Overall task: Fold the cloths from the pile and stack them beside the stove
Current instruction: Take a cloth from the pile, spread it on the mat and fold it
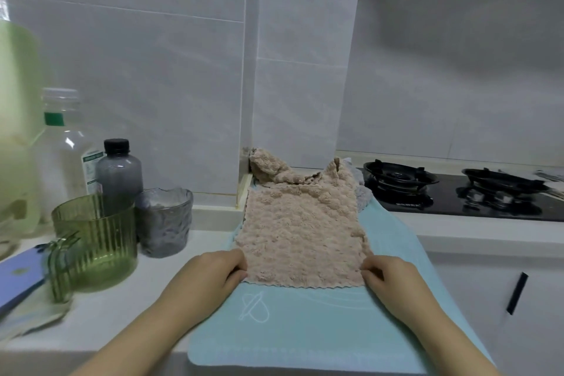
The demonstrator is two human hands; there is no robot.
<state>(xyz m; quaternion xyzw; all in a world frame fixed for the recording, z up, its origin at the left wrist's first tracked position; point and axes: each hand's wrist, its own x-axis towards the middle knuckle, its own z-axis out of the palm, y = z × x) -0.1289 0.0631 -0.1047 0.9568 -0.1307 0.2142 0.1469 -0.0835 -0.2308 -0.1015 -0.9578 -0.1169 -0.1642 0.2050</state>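
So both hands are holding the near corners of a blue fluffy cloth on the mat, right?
No. The head view shows the fluffy cloth is beige, not blue; the mat under it is blue. The left hand and right hand do hold its near corners.

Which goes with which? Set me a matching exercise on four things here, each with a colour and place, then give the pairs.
Things
1. flat cloth
2. mat
3. mug
4. stove

Colour and place
a. black, right of the mat
b. green and ribbed, left of the mat
c. beige, near corners pinched by the left hand and right hand
d. light blue, lying under the flat cloth

Pairs: 1-c, 2-d, 3-b, 4-a
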